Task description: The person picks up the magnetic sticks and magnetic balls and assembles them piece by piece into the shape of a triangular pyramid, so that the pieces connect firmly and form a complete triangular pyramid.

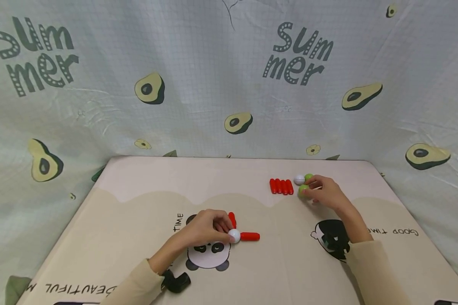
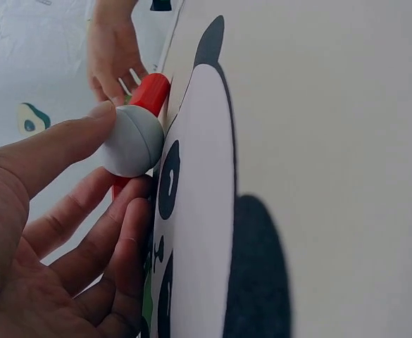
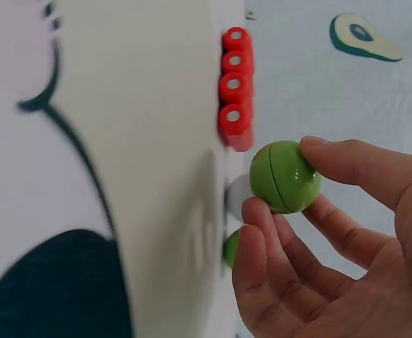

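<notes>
My left hand (image 1: 207, 228) holds a white ball (image 1: 234, 236) between thumb and fingers, low over the panda print. Two short red rods meet this ball: one rod (image 1: 250, 236) points right, the other (image 1: 232, 219) points away from me. A seam runs round the ball (image 2: 132, 141) in the left wrist view. Farther off on the right, my right hand (image 1: 325, 192) pinches a green ball (image 3: 284, 176) between thumb and fingers. Behind it lie a second white ball (image 1: 299, 179) and another green ball (image 1: 308, 176), partly covered by the fingers in the right wrist view.
Several red rods (image 1: 281, 186) lie side by side left of the loose balls, pale discs showing in their ends. A printed cloth covers the table (image 1: 137, 228). Beyond its back edge hangs a pale curtain (image 1: 198, 51) with avocado prints.
</notes>
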Tool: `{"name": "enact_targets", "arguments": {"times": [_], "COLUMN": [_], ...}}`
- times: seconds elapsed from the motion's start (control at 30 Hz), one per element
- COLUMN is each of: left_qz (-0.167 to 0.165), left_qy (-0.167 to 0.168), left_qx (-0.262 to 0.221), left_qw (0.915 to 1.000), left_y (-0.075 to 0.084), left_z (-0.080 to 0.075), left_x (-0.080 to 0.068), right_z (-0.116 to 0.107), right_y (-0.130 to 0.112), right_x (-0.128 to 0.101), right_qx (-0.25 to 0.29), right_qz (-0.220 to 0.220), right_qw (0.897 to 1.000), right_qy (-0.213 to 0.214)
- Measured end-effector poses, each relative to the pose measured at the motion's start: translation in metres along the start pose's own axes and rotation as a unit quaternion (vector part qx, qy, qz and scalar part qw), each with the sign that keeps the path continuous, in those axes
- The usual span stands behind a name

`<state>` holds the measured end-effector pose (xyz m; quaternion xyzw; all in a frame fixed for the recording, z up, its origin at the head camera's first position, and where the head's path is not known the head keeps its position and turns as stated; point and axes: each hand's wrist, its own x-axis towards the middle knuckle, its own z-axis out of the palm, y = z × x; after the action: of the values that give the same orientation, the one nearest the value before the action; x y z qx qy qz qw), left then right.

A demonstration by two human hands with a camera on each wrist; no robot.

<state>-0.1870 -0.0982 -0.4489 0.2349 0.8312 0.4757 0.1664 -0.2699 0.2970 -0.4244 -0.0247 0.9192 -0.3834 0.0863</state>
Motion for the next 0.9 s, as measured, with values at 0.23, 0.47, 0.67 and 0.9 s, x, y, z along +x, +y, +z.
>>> {"name": "enact_targets", "arguments": {"times": [0.23,0.47,0.67,0.9], "left_qz": [-0.002,-0.002,-0.008,-0.008], "left_qy": [-0.001,0.001,0.006,0.018], "left_qx": [0.004,0.008,0.008,0.012], "left_qw": [1.0000,1.0000,0.9999,0.9997], "left_y": [0.000,-0.001,0.000,-0.001], "left_z": [0.000,0.001,0.002,0.003], "left_x": [0.001,0.001,0.000,0.002], "right_z": [-0.004,-0.002,0.006,0.018], "right_y": [-0.012,-0.030,-0.044,-0.054], "right_x": [-0.007,-0.016,-0.023,-0.026], "right_qx": [0.014,0.034,0.054,0.043], "right_qz": [-0.037,-0.064,-0.089,-0.119], "right_qw": [0.999,0.997,0.994,0.990], "right_qy": [0.004,-0.011,-0.029,-0.066]}}
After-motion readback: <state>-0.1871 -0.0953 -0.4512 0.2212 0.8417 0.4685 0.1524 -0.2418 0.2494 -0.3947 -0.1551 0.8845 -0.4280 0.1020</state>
